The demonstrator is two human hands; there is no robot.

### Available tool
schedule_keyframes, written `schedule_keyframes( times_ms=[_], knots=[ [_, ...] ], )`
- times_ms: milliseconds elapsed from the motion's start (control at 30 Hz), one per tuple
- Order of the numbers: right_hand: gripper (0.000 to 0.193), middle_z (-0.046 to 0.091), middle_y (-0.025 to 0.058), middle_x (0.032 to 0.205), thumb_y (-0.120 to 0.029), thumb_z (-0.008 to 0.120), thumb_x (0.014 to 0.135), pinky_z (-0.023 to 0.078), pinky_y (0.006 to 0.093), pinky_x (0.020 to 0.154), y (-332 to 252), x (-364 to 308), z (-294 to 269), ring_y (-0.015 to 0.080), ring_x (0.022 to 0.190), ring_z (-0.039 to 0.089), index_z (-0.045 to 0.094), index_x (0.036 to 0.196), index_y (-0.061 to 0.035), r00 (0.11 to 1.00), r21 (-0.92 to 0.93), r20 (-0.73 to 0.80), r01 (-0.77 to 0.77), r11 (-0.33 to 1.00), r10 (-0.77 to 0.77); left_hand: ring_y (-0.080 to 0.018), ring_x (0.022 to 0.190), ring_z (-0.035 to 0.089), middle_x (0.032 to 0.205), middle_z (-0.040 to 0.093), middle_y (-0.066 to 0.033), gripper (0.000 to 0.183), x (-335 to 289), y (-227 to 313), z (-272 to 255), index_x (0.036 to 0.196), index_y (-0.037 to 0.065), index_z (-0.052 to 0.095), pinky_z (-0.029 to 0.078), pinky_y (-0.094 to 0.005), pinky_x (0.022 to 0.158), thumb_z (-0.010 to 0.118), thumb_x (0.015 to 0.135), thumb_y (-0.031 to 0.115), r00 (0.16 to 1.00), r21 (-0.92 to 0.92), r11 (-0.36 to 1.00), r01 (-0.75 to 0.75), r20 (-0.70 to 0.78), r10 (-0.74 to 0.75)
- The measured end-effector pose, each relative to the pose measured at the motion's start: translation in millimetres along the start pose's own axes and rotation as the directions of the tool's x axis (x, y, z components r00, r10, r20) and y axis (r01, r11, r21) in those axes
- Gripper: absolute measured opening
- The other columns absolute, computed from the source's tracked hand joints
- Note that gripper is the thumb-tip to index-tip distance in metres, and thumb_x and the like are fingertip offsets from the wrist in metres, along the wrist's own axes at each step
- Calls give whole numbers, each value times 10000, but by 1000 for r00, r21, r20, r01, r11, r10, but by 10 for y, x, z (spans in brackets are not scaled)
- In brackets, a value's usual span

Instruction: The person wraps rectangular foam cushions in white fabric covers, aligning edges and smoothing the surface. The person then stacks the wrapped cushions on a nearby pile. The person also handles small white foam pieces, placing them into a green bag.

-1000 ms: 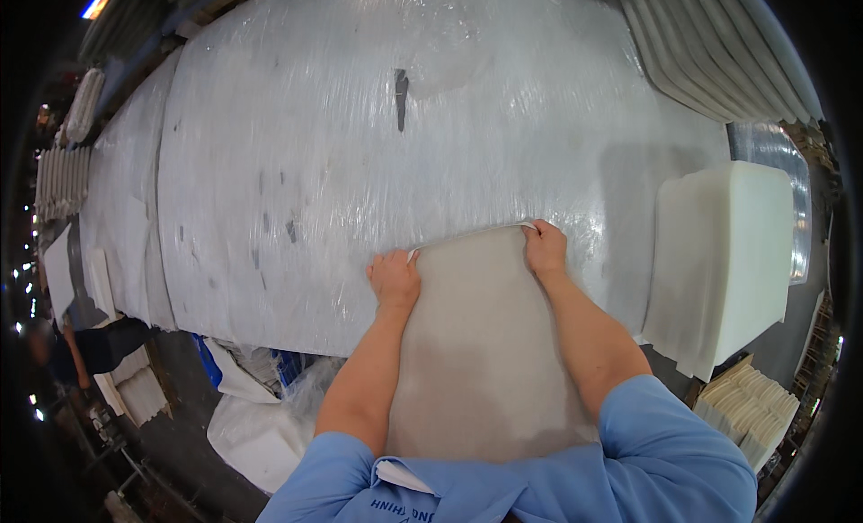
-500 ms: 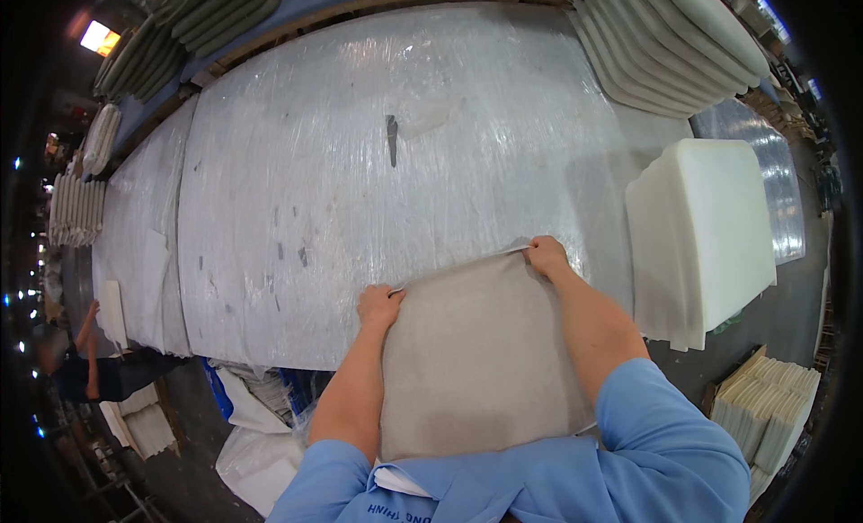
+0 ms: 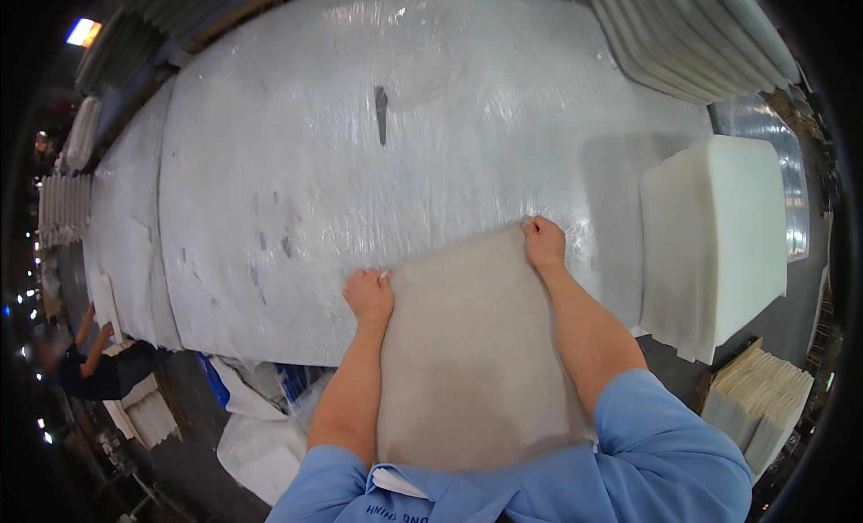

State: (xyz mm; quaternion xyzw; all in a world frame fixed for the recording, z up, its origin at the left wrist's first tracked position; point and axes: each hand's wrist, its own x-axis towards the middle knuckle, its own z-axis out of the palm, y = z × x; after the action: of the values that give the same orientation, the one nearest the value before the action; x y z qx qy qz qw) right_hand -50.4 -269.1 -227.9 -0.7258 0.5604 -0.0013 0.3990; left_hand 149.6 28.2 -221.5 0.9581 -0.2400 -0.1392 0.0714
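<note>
A beige fabric-covered cushion [image 3: 472,343] lies between my forearms, its near end against my body and its far end over the table. My left hand [image 3: 369,295] is closed on the far left corner, with a bit of white showing at the fingers. Around the far right corner the fingers of my right hand [image 3: 545,243] are pinched. The fabric looks smooth and fairly flat, with a shadow across its near part. Beneath its far end is the broad table [image 3: 360,199], wrapped in shiny clear film.
White foam pads [image 3: 751,235] are stacked at the table's right, and grey-white cushions [image 3: 692,37] at the far right. Another stack [image 3: 755,402] stands on the floor at lower right. White plastic-wrapped material [image 3: 261,455] sits at lower left. A person [image 3: 99,366] works at the far left.
Both my hands have moved slightly away from me with the cushion's far corners, so more of it stretches over the table. The view has shifted a little. The person at left has moved their arms.
</note>
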Motion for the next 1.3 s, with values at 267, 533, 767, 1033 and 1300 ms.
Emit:
schedule_keyframes(
  times_ms=[267,533,767,1033,1300],
  knots=[
    [519,526,178,1473,-390,628,973,480,454,1056,-488,-517,-911,367,1265,580,582,1415,-122,775,-292,556,522,801,-301,-446,1335,486,1459,466,-278,815,-567,113,-982,1482,-16,405,396,-507,1125,757,877,402,946,-248,963,104,324,-19],
    [742,299,112,1680,-584,433,1030,190,607,1229,-141,-1164,-1274,273,1566,222,389,1584,-93,614,-286,774,558,779,-156,-441,1409,461,1544,399,-353,1176,-985,-233,-839,1624,-32,104,396,-455,1153,749,856,582,737,-453,780,432,676,-16],
    [738,315,123,1674,-566,453,1028,224,444,1256,100,-598,-841,281,1562,244,403,1579,-78,637,-193,736,523,830,-230,-447,1419,446,1550,391,-350,1291,-523,-103,-495,1621,-47,9,406,-453,1150,792,808,580,723,-323,752,574,632,-279],
    [505,657,113,1379,-430,565,1039,431,350,1101,135,-729,-1327,236,1277,587,663,1361,-54,792,328,608,-191,925,-52,-361,1387,501,1517,483,-281,842,-556,-518,-612,1515,-83,397,426,-416,1128,667,955,484,753,-641,587,495,653,79],
    [655,744,201,1101,-437,320,1099,480,380,1033,1,-2038,-2143,278,1075,678,739,1004,57,935,939,39,87,333,-353,-319,1222,628,1337,657,-192,631,-1945,69,-2084,1327,-28,618,483,-473,1083,335,1075,477,947,-922,-261,287,314,-68]
  ],
)
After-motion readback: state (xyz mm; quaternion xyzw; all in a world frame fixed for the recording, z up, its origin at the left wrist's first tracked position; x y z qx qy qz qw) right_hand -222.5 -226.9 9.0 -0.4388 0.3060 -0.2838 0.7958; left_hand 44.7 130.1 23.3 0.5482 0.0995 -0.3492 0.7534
